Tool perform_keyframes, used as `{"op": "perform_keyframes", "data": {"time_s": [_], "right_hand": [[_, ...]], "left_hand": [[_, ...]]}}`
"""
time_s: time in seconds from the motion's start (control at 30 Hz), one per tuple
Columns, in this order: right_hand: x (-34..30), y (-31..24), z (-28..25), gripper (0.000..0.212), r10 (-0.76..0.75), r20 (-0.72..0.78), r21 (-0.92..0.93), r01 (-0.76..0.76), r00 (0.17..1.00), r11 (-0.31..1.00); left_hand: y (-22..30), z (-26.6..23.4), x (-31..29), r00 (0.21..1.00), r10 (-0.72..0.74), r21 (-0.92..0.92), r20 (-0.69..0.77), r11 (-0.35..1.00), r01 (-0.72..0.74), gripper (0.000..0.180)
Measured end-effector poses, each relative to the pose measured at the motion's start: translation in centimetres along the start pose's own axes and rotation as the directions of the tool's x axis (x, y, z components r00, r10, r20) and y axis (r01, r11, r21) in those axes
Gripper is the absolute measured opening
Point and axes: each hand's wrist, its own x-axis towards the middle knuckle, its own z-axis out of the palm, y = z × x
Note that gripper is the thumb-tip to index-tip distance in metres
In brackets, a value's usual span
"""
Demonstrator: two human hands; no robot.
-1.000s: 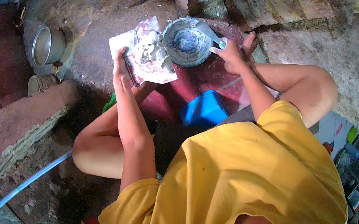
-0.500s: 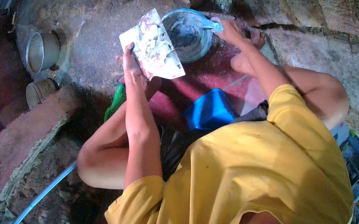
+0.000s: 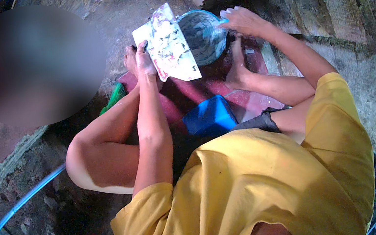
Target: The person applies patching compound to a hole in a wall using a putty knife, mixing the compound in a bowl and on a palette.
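The left hand [image 3: 145, 62] was closed on the left edge of a white board [image 3: 187, 70], thumb on top, wrist straight above an outstretched forearm. White paste [image 3: 167, 38] lay across the board, thinner and flatter than the heap of a second earlier, and the board had shifted slightly right. The right hand [image 3: 245, 20] had moved up and outward, its elbow swung wider; it arched palm-down, pale-coated fingers partly extended, at a light-blue piece [image 3: 223, 21] on the bucket's right rim. How firmly it gripped could not be told. The bucket [image 3: 208, 47], smeared inside, stood just beside the board's right edge, at the far edge of the red floor patch [image 3: 193, 89]. Toward that patch's near edge sat a blue container [image 3: 210, 116]; green bristles [image 3: 115, 96] lay by its left edge.
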Motion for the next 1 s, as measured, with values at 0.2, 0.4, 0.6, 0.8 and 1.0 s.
{"op": "perform_keyframes", "data": {"time_s": [0.2, 0.4, 0.6, 0.8, 1.0], "right_hand": [[2.0, 4.0, 7.1, 0.042, 0.080, -0.110, 0.181, -0.059, 0.991, 0.982], [2.7, 2.3, 2.9, 0.056, 0.249, 0.500, 0.199, -0.390, 0.830, 0.899], [0.6, 2.6, 3.5, 0.065, 0.204, 0.036, 0.277, -0.206, 0.978, 0.939], [3.8, 3.9, 0.7, 0.056, 0.226, 0.217, 0.378, -0.295, 0.950, 0.878], [0.8, 4.0, 3.1, 0.049, 0.200, 0.649, 0.435, -0.574, 0.734, 0.694]], "left_hand": [[2.0, 7.6, -3.7, 0.897, -0.388, -0.193, 0.213, 0.883, 0.428, 0.034], [1.1, 4.4, -3.1, 0.911, -0.363, -0.237, 0.194, 0.884, 0.403, 0.037], [0.2, 3.9, -2.5, 0.913, -0.344, -0.228, 0.221, 0.892, 0.391, 0.038], [0.6, 3.4, -2.8, 0.889, -0.382, -0.228, 0.252, 0.870, 0.438, 0.039], [0.0, 2.8, -2.7, 0.894, -0.383, -0.247, 0.231, 0.866, 0.435, 0.040]]}}
